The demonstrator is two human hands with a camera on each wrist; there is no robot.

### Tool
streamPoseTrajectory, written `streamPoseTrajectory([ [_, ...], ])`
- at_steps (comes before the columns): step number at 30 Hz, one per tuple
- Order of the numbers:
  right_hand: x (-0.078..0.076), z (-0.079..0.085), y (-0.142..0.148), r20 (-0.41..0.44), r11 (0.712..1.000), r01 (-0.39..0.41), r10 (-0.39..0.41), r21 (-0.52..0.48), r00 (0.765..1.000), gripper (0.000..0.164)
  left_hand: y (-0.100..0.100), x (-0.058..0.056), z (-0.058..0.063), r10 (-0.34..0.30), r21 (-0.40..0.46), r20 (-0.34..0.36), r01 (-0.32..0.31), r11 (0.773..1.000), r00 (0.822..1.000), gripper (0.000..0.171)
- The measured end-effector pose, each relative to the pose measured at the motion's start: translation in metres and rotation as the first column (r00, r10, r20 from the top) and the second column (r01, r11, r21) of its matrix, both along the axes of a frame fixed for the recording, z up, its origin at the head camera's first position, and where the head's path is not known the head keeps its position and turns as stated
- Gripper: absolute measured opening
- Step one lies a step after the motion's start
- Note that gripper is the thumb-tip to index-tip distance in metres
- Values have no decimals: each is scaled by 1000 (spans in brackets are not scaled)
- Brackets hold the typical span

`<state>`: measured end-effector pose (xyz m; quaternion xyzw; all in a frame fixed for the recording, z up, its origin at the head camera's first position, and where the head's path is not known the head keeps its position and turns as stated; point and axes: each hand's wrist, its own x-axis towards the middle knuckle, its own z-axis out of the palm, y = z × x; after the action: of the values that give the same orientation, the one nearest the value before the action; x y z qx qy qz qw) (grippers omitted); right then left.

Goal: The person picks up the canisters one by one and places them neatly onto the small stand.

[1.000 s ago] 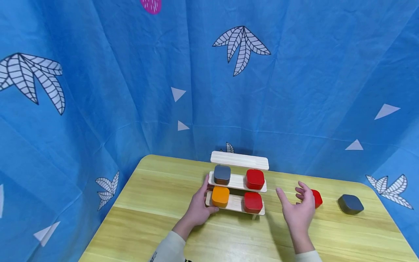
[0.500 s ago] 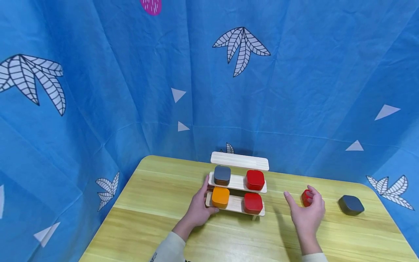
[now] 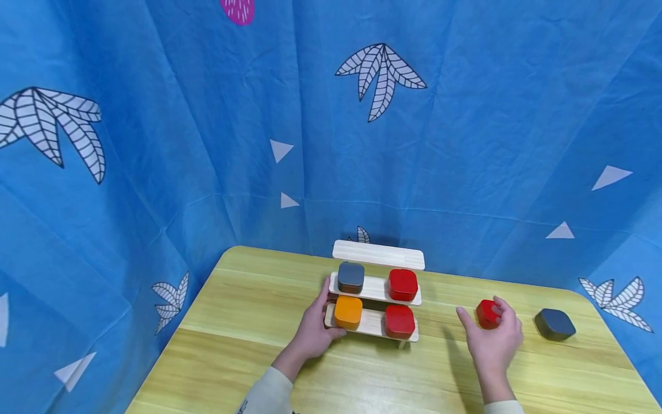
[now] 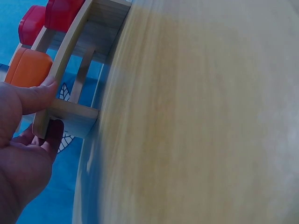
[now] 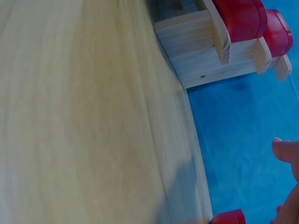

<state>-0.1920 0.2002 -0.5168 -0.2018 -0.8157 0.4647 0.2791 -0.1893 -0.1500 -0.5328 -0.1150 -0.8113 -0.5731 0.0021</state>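
Note:
My left hand (image 3: 312, 332) grips the left end of a stepped wooden stand (image 3: 371, 319). In the left wrist view, its thumb lies over the front shelf and its fingers curl beneath. An orange rounded-square box (image 3: 349, 311) and a red one (image 3: 400, 321) sit on the front shelf. Behind them, the middle shelf carries a dark grey box (image 3: 351, 276) and another red box (image 3: 403, 284). To the right, my right hand (image 3: 495, 345) is open, thumb and fingers spread apart. Its fingers overlap a loose red box (image 3: 485, 314) on the table in the head view.
A second dark grey box (image 3: 555, 324) lies farther right on the light wooden table (image 3: 227, 322). The stand's top shelf (image 3: 378, 254) shows bare wood near the table's back edge. A blue patterned curtain (image 3: 465, 144) hangs behind and at the left.
My right hand has moved right, over to the loose red box, which it covered more a second ago. My left hand and the stand have stayed in place.

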Motion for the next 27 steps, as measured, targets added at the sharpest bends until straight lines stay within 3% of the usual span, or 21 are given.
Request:
streamPoseTrajectory([
  [27, -7, -14, 30, 133, 997, 75, -73, -15, 988, 79, 0, -1, 0, 5, -12, 3, -5, 1000, 1000, 128],
])
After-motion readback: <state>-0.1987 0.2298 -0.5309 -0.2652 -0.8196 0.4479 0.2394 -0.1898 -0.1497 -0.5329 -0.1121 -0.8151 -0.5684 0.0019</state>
